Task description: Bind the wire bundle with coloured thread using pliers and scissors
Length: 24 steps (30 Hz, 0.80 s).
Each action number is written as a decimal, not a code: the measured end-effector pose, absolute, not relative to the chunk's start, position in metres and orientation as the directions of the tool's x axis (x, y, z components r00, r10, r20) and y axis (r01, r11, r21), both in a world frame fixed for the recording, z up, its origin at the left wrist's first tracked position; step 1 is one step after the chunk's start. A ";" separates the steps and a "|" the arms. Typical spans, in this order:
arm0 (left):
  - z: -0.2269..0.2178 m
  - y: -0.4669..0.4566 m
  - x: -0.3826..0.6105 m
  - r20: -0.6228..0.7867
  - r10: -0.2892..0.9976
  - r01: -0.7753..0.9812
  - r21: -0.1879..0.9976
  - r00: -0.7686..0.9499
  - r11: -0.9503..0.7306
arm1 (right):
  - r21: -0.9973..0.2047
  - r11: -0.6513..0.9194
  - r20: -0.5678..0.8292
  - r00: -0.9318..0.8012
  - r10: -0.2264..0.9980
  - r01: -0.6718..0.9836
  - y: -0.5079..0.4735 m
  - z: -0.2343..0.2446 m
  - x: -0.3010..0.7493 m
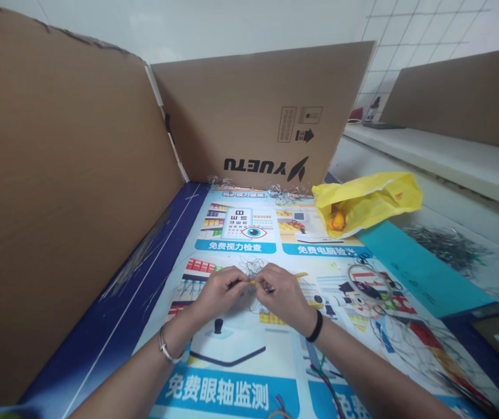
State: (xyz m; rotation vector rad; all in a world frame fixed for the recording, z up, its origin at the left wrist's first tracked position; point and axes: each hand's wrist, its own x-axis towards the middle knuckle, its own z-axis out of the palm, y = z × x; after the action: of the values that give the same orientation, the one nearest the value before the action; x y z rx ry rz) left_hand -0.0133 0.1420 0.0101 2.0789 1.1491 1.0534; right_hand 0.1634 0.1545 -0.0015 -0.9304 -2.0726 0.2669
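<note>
Printed sheeting [236, 331] underlies a small, thin yellow piece [252, 283].

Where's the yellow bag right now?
In the head view, the yellow bag lies right of centre, beyond the right hand, by the lower right corner of the YUETU-printed cardboard panel.

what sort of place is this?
Probably a makeshift handcraft bench: upright cardboard panels screen two sides, a printed sheet covers the worktop, and a heap of thin strands lies at the right.
</note>
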 end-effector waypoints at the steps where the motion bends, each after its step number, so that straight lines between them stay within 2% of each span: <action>1: 0.010 0.142 -0.014 0.373 0.866 0.448 0.746 0.332 -0.493 | -0.483 0.702 0.603 -0.383 0.700 0.523 0.155 -0.001 0.164; 16: 0.013 0.144 -0.019 0.348 0.885 0.524 0.714 0.311 -0.464 | -0.492 0.675 0.588 -0.363 0.723 0.549 0.154 0.001 0.166; 20: 0.013 0.145 -0.020 0.331 0.907 0.525 0.740 0.259 -0.420 | -0.493 0.675 0.586 -0.364 0.724 0.549 0.154 0.002 0.167; 24: 0.015 0.143 -0.018 0.300 0.909 0.493 0.767 0.290 -0.411 | -0.508 0.667 0.576 -0.361 0.733 0.545 0.154 0.003 0.166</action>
State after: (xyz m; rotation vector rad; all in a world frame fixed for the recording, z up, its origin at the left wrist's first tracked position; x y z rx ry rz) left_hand -0.0181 0.1432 0.0145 2.0194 1.2478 0.9972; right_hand 0.1664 0.1543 0.0032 -0.9863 -2.0584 0.2912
